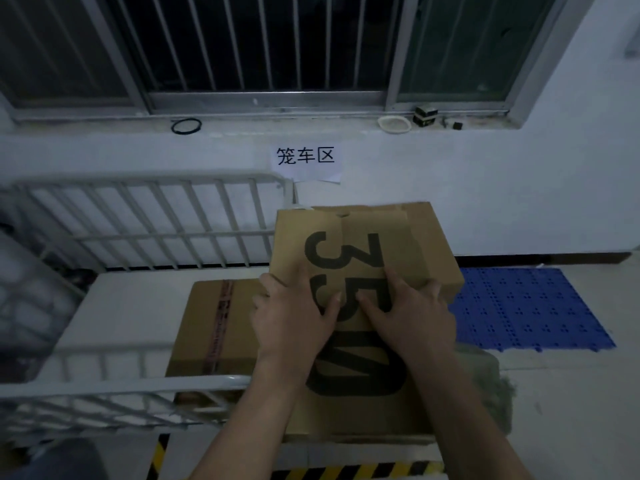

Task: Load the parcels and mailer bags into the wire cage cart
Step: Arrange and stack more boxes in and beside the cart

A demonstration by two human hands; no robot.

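A long brown cardboard parcel printed "350" [360,244] lies at the right, open end of the white wire cage cart [149,233]. Both hands lie on its top face. My left hand [294,317] rests near the parcel's left edge, and my right hand [412,317] sits beside it with fingers spread flat and pointing forward; the thumbs nearly meet. The parcel overlaps a second brown parcel with dark red tape [214,327], which lies on the cart floor. A grey-green mailer bag [491,382] shows partly from under the "350" parcel on the right.
A blue plastic pallet [530,306] lies on the floor to the right. A paper sign [306,161] hangs on the white wall under a barred window. Yellow-black hazard tape [346,472] marks the floor near me. The cart's front rail [104,384] runs at lower left.
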